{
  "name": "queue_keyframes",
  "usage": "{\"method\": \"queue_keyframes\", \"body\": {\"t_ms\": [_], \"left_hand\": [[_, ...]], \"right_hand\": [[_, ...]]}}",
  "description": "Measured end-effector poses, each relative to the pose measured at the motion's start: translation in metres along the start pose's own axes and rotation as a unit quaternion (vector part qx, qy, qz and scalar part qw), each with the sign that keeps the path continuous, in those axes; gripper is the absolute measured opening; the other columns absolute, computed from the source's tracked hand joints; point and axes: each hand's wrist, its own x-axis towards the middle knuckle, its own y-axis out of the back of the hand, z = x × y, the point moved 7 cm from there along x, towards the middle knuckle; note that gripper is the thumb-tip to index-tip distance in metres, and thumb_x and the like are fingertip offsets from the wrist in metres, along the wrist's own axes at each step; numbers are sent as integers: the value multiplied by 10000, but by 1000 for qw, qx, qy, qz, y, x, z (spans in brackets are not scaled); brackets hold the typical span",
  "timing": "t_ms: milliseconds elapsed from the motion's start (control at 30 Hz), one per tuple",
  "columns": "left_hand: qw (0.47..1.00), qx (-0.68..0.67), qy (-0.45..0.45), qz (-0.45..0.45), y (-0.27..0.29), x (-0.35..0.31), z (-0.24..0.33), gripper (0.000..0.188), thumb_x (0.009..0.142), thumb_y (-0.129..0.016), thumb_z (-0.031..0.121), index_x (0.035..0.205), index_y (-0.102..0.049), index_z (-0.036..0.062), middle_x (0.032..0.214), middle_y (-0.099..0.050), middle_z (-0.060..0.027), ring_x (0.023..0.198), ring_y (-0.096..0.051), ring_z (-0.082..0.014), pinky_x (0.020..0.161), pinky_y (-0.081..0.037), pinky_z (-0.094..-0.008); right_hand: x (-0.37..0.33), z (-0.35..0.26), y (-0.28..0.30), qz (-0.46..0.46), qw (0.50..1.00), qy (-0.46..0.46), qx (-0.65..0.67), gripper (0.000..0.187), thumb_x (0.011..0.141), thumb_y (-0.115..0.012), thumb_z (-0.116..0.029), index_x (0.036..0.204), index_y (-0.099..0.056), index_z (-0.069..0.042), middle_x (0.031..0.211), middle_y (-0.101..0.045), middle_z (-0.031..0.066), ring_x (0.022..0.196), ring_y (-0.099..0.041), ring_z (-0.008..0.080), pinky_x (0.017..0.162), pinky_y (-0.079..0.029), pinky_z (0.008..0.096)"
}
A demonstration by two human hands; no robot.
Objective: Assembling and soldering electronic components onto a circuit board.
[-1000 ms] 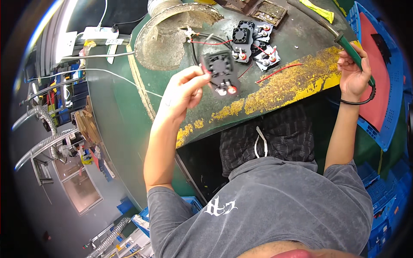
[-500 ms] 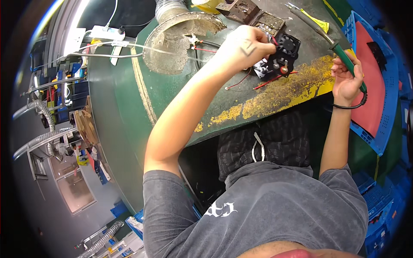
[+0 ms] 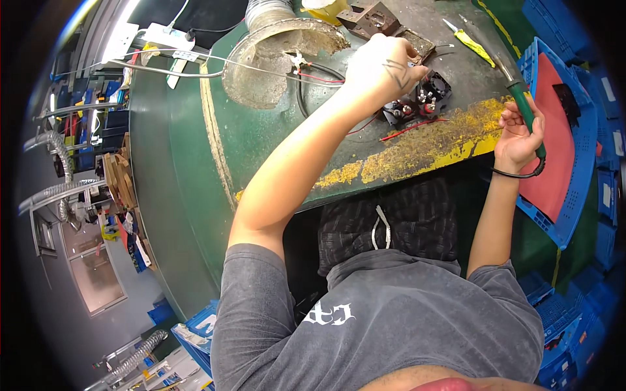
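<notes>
Your left hand was over the table, with your forearm crossing above its near edge. The thumb of this hand was at the black fan units, but its other fingers were partly hidden, so I cannot tell whether the left grip was grasping one of them or was released. These fan units were grouped close to the near edge, to the right of the table's middle, and your hand covered a part of them.

Your right hand was beside the right end of the near edge. Its grip was closed around the green handle of the soldering iron; the metal shaft of the iron pointed toward the far edge, and a yellow strip was just beside the shaft.

Between the fan units and the near edge there lay a red wire, next to the worn yellow band. Toward the far edge stood a brown metal block, and to the left of your hand there was a grey hood. Beyond the right edge was a blue crate with a pink sheet.
</notes>
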Motion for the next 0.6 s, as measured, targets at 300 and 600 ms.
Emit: {"method": "queue_keyframes", "body": {"t_ms": [300, 600], "left_hand": [[981, -100, -73, 150, 53, -131, -27, 760, 754, -608, -66, 1473, -384, 34, 1161, -472, -207, 880, -578, -279, 761, -513, -351], [949, -94, 58, 294, 59, -243, -141, 355, 791, -660, -173, 1105, -665, -10, 1256, -539, -157, 1037, -667, -268, 845, -601, -319]], "right_hand": [[-1, 3, 4, 9, 1000, -19, 7, 526, 979, -408, -417, 1232, -574, 14, 934, -698, 169, 740, -652, 198, 596, -503, 296], [6, 8, 14, 13, 999, -36, -18, 561, 949, -413, -433, 1249, -576, 12, 945, -683, 153, 734, -610, 173, 593, -482, 258]]}}
